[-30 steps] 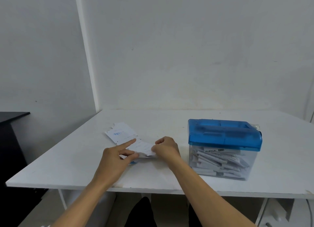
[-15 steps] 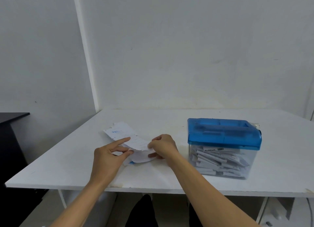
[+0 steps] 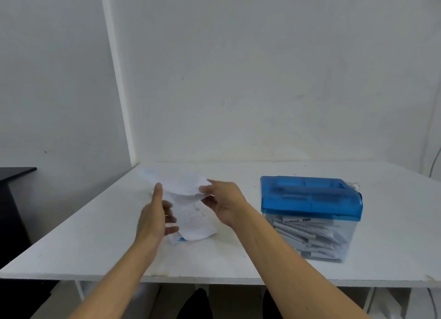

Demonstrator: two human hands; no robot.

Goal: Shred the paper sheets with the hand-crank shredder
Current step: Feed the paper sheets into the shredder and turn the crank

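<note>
Now pinching one paper sheet (image 3: 183,184), the right hand (image 3: 224,204) should feed it squarely into the hand-crank shredder (image 3: 310,197); the grip of the left hand (image 3: 152,221) is too blurred to tell.

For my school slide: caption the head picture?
Right hand holds a paper sheet above the pile, beside the blue-lidded shredder.

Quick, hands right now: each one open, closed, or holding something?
Left hand: open, fingers loose, beside the paper stack.
Right hand: pinching the lifted sheet.

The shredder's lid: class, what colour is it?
Translucent blue, on the shredder's lid, seen in the head view.
</note>
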